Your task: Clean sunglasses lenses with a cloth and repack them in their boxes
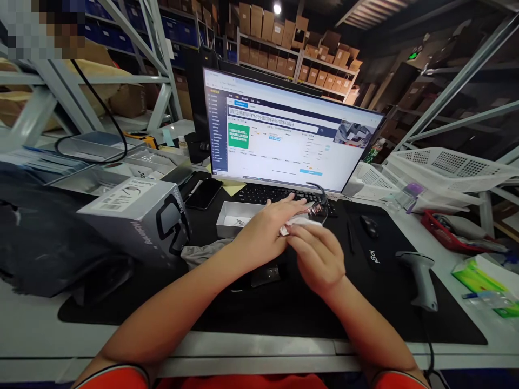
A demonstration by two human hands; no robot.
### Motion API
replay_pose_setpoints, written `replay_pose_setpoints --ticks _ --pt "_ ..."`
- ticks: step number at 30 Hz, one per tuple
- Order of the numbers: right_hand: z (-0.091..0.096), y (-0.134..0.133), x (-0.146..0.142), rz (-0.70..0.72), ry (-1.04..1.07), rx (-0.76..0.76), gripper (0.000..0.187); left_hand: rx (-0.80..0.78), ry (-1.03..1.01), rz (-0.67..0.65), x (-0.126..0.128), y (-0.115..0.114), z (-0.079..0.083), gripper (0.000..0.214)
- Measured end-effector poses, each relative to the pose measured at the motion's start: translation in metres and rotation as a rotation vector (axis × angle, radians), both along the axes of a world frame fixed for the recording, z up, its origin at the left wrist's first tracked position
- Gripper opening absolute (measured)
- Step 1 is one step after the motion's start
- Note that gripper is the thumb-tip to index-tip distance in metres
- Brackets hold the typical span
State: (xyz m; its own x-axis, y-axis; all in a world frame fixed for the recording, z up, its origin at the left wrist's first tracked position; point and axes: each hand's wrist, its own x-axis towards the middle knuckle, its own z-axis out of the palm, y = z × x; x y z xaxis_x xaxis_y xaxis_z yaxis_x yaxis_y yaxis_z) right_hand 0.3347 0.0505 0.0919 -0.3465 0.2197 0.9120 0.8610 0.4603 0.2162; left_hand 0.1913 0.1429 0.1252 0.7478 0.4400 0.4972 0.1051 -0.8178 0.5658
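Note:
My left hand (270, 224) is over the mat in front of the monitor, its fingers closed around a dark, thin piece with a curved end (323, 197). It resembles part of a pair of glasses, but most of it is hidden. Against it my right hand (320, 256) pinches a crumpled white tissue (302, 221), close to the left palm. Behind the left wrist stands an open, shallow white box (227, 216) with a small item inside. A grey cloth pouch (206, 253) lies by the left forearm, and a small clear packet (265, 275) rests below the hands.
A grey printed carton (150, 232) and a black plastic bag (52, 232) stand at left, near a phone (205, 193). The monitor (284, 135) and keyboard (259, 193) are ahead. At right are a mouse (368, 226), a barcode scanner (419, 278), white baskets (450, 165) and a red tray (454, 237).

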Motion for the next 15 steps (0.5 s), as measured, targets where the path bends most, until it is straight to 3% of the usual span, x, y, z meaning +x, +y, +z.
replay_pose_setpoints --ticks 3,6,9,11,13,15 --pt "0.009 0.005 0.018 -0.049 0.149 0.03 0.031 -0.017 -0.039 0.024 0.0 -0.001 0.001 0.058" --pt "0.02 0.011 0.046 -0.115 0.428 0.038 0.022 -0.084 -0.052 0.024 -0.002 -0.003 0.003 0.062" --pt "0.024 0.012 0.066 0.023 0.935 -0.039 0.008 -0.155 -0.117 0.038 -0.004 -0.005 0.003 0.063" --pt "0.024 0.011 0.069 0.185 1.207 -0.126 0.015 -0.167 -0.17 0.075 -0.004 -0.006 0.002 0.062" --pt "0.024 0.007 0.063 0.268 1.284 -0.184 0.017 -0.151 -0.197 0.126 -0.004 -0.006 0.0 0.061" --pt "0.025 0.003 0.051 0.231 1.161 -0.117 0.011 -0.116 -0.195 0.157 -0.002 -0.006 -0.002 0.06"
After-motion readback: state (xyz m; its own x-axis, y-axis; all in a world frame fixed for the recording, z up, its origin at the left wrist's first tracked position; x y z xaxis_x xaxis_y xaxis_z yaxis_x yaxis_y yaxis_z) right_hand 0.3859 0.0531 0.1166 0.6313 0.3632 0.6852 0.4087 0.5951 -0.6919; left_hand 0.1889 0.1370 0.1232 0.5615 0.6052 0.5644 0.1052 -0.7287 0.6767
